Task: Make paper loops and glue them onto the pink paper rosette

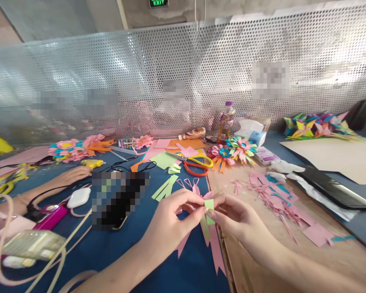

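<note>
A small green paper strip (209, 205) is pinched between my left hand (179, 211) and my right hand (236, 211), whose fingertips nearly meet. Under and behind my fingers lies a pink paper piece (216, 248) with notched ribbon tails and thin loops (188, 182) at its top; part of it is hidden by my hands. Cut green strips (165, 188) rest on the blue surface just beyond my left hand. Farther back are scissors with orange and yellow handles (198, 166), beside sheets of pink, green and orange paper (163, 159).
Pink scraps (274, 199) spread over the wooden board at right, near a black phone (335, 187). Paper flowers (242, 148) and a bottle (225, 122) stand at the back. Another person's hand (75, 175), cables and a dark pixelated device (118, 201) are at left.
</note>
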### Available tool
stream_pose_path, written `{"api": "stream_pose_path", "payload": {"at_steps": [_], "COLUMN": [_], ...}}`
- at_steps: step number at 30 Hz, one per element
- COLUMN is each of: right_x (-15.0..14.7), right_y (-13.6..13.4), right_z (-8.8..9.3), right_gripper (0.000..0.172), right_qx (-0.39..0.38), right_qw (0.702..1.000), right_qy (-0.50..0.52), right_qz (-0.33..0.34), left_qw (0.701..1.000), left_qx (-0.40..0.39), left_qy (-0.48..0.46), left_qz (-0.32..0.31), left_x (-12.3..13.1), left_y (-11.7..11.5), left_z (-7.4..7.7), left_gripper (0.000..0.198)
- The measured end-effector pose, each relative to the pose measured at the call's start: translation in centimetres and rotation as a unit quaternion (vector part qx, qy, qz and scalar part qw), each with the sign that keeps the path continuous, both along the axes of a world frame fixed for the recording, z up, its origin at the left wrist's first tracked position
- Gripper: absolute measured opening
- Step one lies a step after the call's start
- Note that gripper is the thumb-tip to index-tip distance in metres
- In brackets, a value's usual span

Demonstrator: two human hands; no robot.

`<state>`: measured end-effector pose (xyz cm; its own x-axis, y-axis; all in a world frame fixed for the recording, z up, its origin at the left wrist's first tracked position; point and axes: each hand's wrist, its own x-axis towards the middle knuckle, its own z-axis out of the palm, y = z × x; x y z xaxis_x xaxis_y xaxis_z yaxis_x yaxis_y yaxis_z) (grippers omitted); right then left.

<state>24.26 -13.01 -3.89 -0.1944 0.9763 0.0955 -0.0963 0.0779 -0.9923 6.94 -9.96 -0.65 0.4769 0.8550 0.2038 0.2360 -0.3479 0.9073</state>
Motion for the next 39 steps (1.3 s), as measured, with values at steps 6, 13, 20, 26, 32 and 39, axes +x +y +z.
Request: {"api": "stream_pose_path", "payload": {"at_steps": [6, 13, 20, 26, 32, 39], "right_x": [0.0, 0.3, 1.2, 1.4, 1.3, 1.3], "right_y": [0.0, -0.3, -0.1, 0.0, -0.1, 0.0], "right_z": [0.0, 0.4, 0.5, 0.4, 0.4, 0.5], "right_gripper": [0.01, 0.014, 0.01, 0.005, 0.005, 0.006], "right_qx": [0.003, 0.03, 0.12, 0.14, 0.138, 0.133], "right_qw": [1.0, 0.998, 0.984, 0.981, 0.981, 0.981], "right_qy": [-0.003, -0.053, -0.129, -0.134, -0.139, -0.142], "right_qz": [0.002, 0.012, -0.023, -0.009, -0.008, -0.014], "left_qw": [0.999, 0.997, 0.998, 0.998, 0.997, 0.994], "left_qx": [-0.035, -0.076, -0.057, -0.057, -0.073, -0.1], "left_qy": [-0.009, -0.02, -0.011, 0.004, 0.009, 0.009], "left_qz": [-0.006, -0.008, -0.021, -0.028, -0.03, -0.033], "left_x": [0.1, 0.0, 0.1, 0.2, 0.2, 0.1], "left_y": [0.1, 0.3, 0.1, -0.1, -0.1, 0.1], "left_z": [0.0, -0.2, 0.0, 0.1, 0.2, 0.1], "left_gripper": [0.007, 0.012, 0.007, 0.006, 0.007, 0.007]}}
